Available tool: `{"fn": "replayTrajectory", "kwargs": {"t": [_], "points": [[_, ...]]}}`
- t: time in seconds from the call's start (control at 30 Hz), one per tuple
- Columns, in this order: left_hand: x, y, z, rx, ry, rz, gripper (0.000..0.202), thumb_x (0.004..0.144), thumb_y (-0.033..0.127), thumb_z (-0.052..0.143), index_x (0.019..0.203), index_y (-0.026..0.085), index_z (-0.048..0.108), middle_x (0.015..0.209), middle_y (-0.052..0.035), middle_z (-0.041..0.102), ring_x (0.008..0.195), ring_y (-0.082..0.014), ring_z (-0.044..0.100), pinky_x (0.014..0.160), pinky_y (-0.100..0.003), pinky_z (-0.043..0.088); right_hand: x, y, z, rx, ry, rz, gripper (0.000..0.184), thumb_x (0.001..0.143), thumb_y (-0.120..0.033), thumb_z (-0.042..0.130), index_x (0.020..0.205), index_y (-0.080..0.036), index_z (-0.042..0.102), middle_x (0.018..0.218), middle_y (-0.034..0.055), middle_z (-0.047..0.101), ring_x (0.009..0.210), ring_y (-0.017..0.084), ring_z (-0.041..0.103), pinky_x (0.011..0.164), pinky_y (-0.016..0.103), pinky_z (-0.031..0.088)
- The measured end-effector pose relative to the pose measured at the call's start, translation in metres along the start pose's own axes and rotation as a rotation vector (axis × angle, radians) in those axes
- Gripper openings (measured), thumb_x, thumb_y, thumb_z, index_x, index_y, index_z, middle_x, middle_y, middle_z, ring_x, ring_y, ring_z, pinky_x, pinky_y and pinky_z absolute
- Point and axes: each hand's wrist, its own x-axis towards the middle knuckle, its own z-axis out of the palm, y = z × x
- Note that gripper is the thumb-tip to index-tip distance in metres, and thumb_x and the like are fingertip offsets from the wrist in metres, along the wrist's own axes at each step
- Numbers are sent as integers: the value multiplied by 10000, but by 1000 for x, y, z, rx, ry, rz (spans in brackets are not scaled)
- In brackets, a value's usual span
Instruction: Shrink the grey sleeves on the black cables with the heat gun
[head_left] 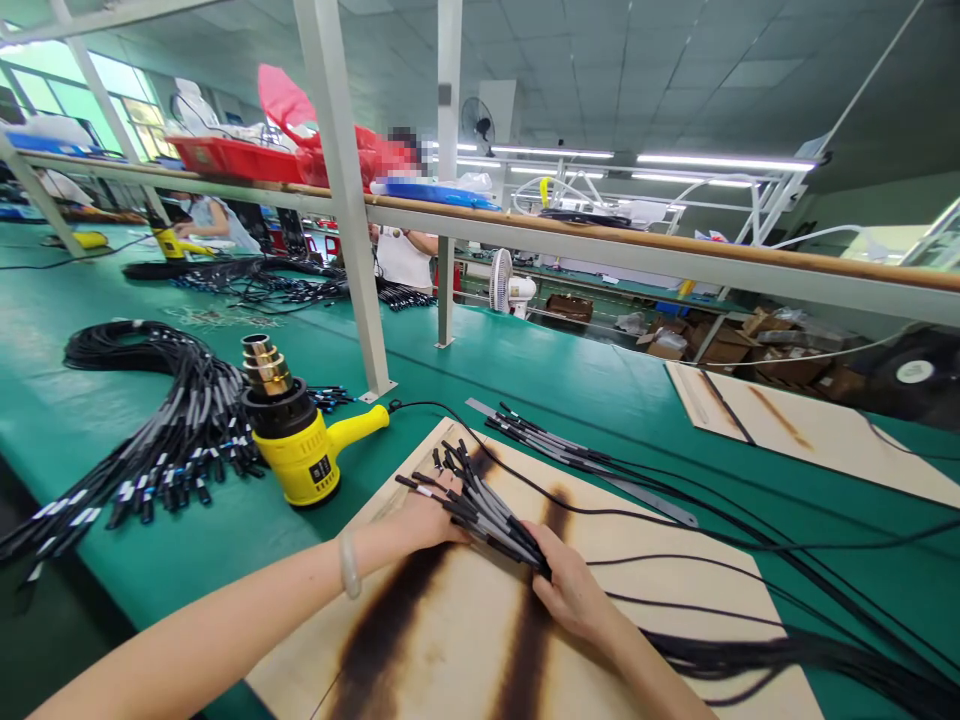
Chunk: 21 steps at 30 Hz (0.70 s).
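Note:
Above a scorched wooden board (pixel 450 640), a bundle of black cables (pixel 491 510) with grey sleeves and black connector ends is held up. My right hand (pixel 574 585) is closed around the bundle just behind the grey sleeves. At the connector ends, my left hand (pixel 431 515) grips the cables from the left; its fingers are partly hidden behind them. The long black tails (pixel 795 650) trail off to the lower right. To the left of the board, a yellow heat gun (pixel 304 460) stands on its base with its metal nozzle pointing up.
Several more cables (pixel 547 440) lie beside a steel ruler (pixel 660 503) behind the board. A large cable pile (pixel 187 400) is on the green table (pixel 45 300) at left. Shelf posts (pixel 352 200) rise ahead. A second board (pixel 787 425) lies right; a person (pixel 405 255) is beyond.

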Motion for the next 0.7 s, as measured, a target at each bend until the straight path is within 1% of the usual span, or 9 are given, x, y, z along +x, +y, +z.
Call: {"fn": "replayTrajectory", "kwargs": {"t": [0.13,0.27,0.33,0.4,0.47,0.53,0.6,0.63,0.7], "points": [[-36,-6,-30,27,-298,-88,644,653,520,686,1164,155,546,1237,-141,549,1096,-326,545,936,-405,444,-3,-7,4,-25,-44,18,705,650,-70,391,1353,-91,338,1326,156,494,1209,227,489,1022,390,401],[-66,1,-60,42,-437,-33,472,723,515,630,1003,134,636,1004,-135,668,915,-297,627,781,-370,491,-9,-16,5,-127,-117,42,730,657,-83,398,1381,-92,309,1337,160,479,1216,241,482,1012,395,404],[-75,7,-70,-53,-519,4,353,753,487,610,839,150,668,798,-77,689,733,-233,642,656,-305,486,-12,-21,7,-205,-157,50,730,669,-83,399,1392,-83,295,1345,173,464,1217,253,478,997,400,413],[-77,13,-73,-184,-511,59,291,778,439,598,838,164,671,765,-41,689,693,-185,636,629,-257,468,-14,-28,9,-276,-178,54,735,667,-74,408,1393,-84,292,1333,175,471,1211,258,482,979,397,425],[-72,16,-68,-208,-374,127,400,751,402,641,1074,167,624,1023,-77,681,910,-209,630,772,-272,469,-15,-34,11,-327,-173,67,738,657,-66,427,1385,-103,311,1287,156,508,1179,252,507,953,379,442],[-60,17,-55,-95,-223,195,818,664,410,724,1360,140,389,1392,-173,438,1256,-303,422,1004,-382,357,-16,-40,12,-353,-151,82,728,652,-65,441,1370,-116,336,1242,140,535,1129,244,537,919,360,459],[-45,15,-36,4,-248,255,1049,606,511,743,1440,149,221,1495,-202,248,1365,-370,223,1071,-510,225,-16,-43,12,-364,-127,92,704,659,-71,447,1356,-112,357,1211,135,545,1092,242,551,886,351,470],[-38,14,-26,39,-265,304,1051,602,553,728,1439,172,220,1493,-193,259,1372,-380,197,1071,-555,182,-16,-45,12,-371,-111,97,689,665,-74,447,1349,-109,367,1201,135,547,1080,241,552,874,349,472],[-25,13,-9,73,-230,401,852,681,568,668,1374,208,329,1406,-161,415,1328,-344,311,1064,-563,171,-17,-46,12,-389,-71,118,658,678,-80,446,1333,-110,385,1174,130,551,1048,237,557,852,345,475]]}}
